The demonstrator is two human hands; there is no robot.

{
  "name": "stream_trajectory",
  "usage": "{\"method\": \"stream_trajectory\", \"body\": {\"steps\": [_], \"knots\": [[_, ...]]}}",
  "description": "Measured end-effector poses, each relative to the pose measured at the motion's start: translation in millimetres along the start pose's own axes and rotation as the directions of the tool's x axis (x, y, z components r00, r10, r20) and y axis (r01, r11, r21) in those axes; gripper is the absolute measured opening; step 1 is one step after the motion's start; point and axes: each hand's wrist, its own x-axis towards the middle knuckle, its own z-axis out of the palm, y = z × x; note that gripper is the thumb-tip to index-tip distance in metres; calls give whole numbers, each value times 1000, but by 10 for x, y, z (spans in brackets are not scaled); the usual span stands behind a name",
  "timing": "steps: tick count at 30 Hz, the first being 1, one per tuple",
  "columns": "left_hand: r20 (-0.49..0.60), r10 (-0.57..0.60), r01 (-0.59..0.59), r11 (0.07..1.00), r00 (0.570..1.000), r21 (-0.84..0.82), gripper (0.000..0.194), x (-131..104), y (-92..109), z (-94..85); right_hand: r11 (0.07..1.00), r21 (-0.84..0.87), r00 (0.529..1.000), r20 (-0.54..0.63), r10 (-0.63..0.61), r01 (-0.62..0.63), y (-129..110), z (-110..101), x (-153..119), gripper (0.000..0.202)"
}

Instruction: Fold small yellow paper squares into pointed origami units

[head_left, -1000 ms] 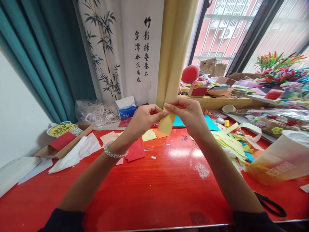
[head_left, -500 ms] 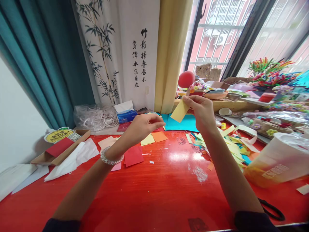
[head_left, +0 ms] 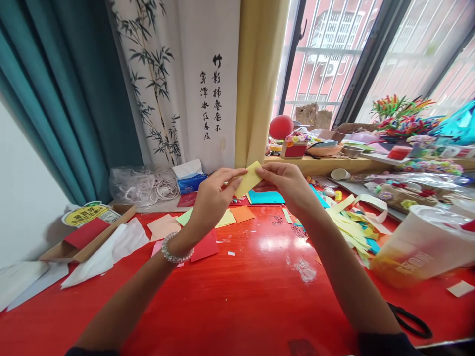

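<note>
A small yellow piece of paper is held up over the far part of the red table. My left hand pinches its left edge between thumb and fingers. At its upper right corner, my right hand has it between thumb and forefinger. Below my left hand lie paper squares: a red one, an orange one, a pale yellow one and a peach one. Behind the hands are blue sheets.
Paper strips and scraps are heaped to the right, beside a large plastic cup. Black scissor handles lie near the front edge. A cardboard tray and white tissue are at left, a tissue pack at the back.
My right hand has brought the yellow paper left and slightly down. My left hand has risen to meet it and now grips its left side. The view has shifted slightly.
</note>
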Motion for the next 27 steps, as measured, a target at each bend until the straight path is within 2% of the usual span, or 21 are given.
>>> {"method": "stream_trajectory", "body": {"steps": [3, 5, 7, 9, 12, 14, 17, 19, 22, 27], "knots": [[19, 217, -216, 947, 976, 237, 36, -9, -5, 5, 995, -100, 998, -58, -32, 26, 13, 37, 0, 26], [79, 263, -275, 911, 962, 307, 45, -18, -15, 15, 984, -174, 996, -64, -55, 43, 15, 59, -8, 31], [129, 246, -275, 910, 961, 311, 46, -25, -15, 15, 967, -247, 995, -65, -80, 62, 17, 69, -15, 35], [160, 179, -217, 939, 971, 268, 44, -24, 5, -2, 940, -331, 990, -85, -116, 82, 24, 71, -18, 39], [184, 5, -31, 990, 983, 138, 36, -16, 50, -46, 897, -428, 976, -129, -177, 106, 36, 69, -17, 46], [148, -93, 87, 995, 985, 46, 32, -13, 62, -62, 908, -403, 978, -118, -174, 113, 31, 66, -17, 45], [53, -196, 201, 973, 979, -117, 32, -15, 38, -46, 958, -269, 995, 1, -102, 99, -6, 49, -20, 38], [11, -251, 245, 932, 968, -266, 32, -14, 11, -22, 978, -193, 996, 64, -65, 77, -38, 27, -26, 34], [-2, -307, 276, 859, 952, -432, 25, 0, -5, -5, 988, -129, 993, 99, -66, 78, -79, -12, -41, 26], [18, -293, 271, 859, 956, -433, 27, 17, 37, -40, 976, -205, 990, 135, -44, 72, -128, -55, -85, 21]]}}
